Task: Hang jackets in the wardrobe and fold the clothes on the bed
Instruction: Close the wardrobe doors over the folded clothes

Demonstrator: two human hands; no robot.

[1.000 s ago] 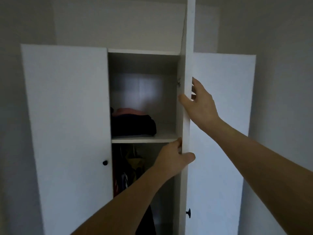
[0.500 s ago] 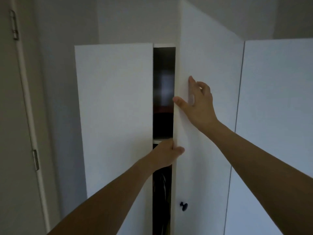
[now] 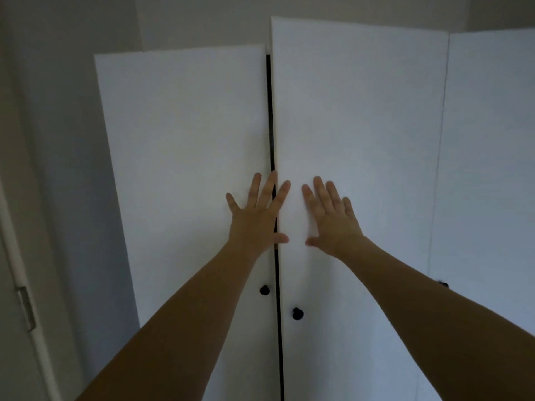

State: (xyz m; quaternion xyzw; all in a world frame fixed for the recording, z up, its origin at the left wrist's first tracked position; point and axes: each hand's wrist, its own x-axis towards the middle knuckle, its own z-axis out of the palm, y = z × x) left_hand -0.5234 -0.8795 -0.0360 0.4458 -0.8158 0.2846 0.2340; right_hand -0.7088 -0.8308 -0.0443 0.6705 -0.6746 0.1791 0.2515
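Swung nearly shut was the wardrobe door | left hand, right hand pressed flat, fingers released, nothing grasped | hanging judged finished.

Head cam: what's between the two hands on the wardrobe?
In the head view, between the left hand and right hand lie the dark gap between the doors and a bare strip of the middle door.
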